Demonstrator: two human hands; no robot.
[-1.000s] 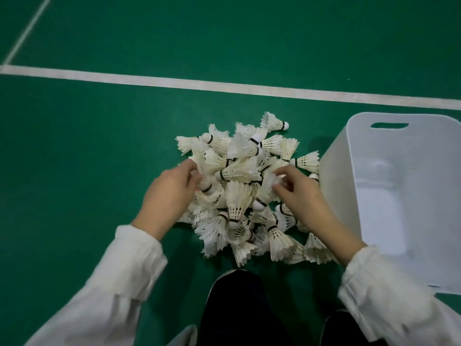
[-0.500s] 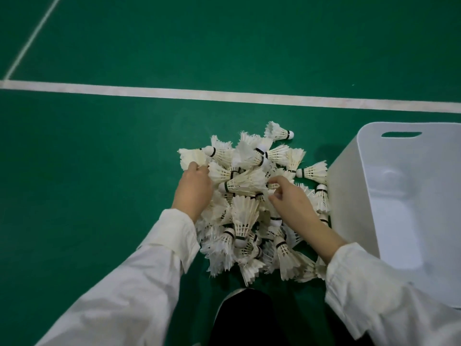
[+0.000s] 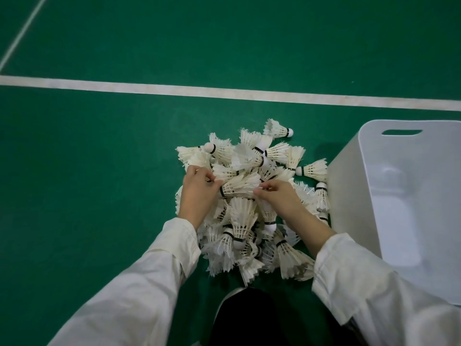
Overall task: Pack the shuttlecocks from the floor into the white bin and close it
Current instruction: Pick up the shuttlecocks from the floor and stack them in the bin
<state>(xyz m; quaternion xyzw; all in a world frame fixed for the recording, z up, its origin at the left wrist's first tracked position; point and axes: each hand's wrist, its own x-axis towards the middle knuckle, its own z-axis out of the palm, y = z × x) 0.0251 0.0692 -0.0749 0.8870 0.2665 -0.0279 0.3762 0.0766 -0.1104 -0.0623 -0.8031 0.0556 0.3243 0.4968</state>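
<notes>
1. The left hand (image 3: 197,193) and right hand (image 3: 279,196) pinched opposite ends of one shuttlecock (image 3: 240,186) atop the pile (image 3: 249,221) on the green floor (image 3: 99,171).
2. The white bin (image 3: 349,196) stood open at the pile's 3 o'clock, touching it.

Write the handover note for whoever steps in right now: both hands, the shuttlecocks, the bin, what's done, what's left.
Left hand: on the left side of the shuttlecock pile, fingers closed on feathers at the cork end of one shuttlecock lying on top.
Right hand: fingers pinching the skirt end of that same shuttlecock.
White bin: right of the pile, touching its edge, open, nothing visibly inside. No lid in view.
Done: shuttlecocks gathered in one heap on the green floor.
Left: move the whole heap into the bin, then close it.
</notes>
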